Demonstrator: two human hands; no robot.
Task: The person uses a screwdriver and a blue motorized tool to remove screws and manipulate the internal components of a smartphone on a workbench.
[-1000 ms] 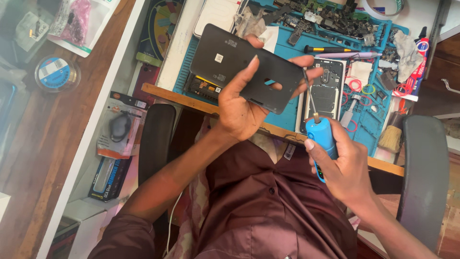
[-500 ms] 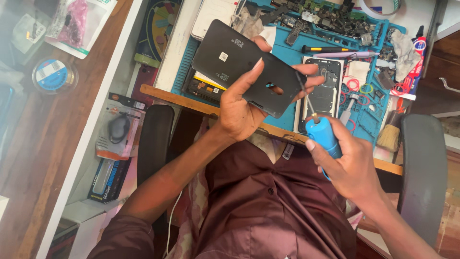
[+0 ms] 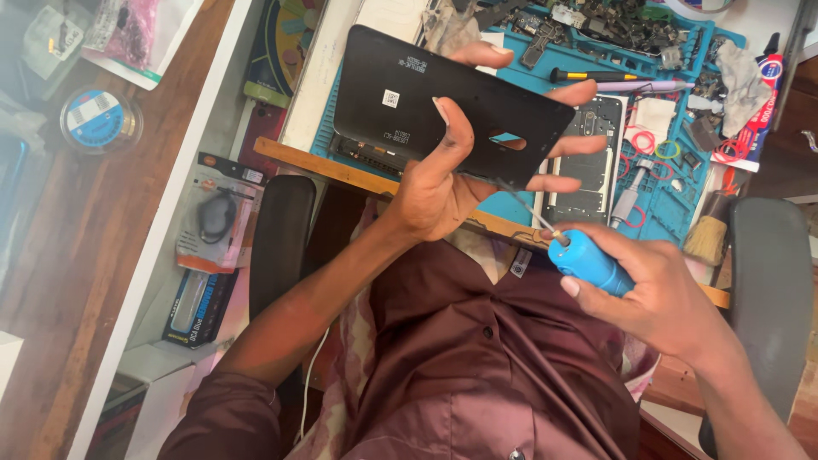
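In the upper middle of the frame, the left hand holds up a black back cover of a flat device, thumb pressed on its near face and the fingers curled round its right edge from behind, so the cover sits pinched between them, tilted down to the right. A small slot is cut through the cover near its right end, and the blue mat shows through it.

Lower right of centre, the right hand is closed round the blue handle of a screwdriver; its thin shaft slants up and left toward the cover's lower edge, just below the slot. Whether the tip touches the cover cannot be told.

Behind the hands, across the top of the frame, lies a blue work mat on the desk. On it rests an opened phone, partly hidden by the left fingers, with small red rings, loose parts and tools scattered to its right. A brush lies at the mat's right edge.

At the left of the frame, packaged goods sit on a white shelf, and a round blue-topped tin lies on the wooden surface in the upper left. The person wears a maroon shirt and sits in a black chair.
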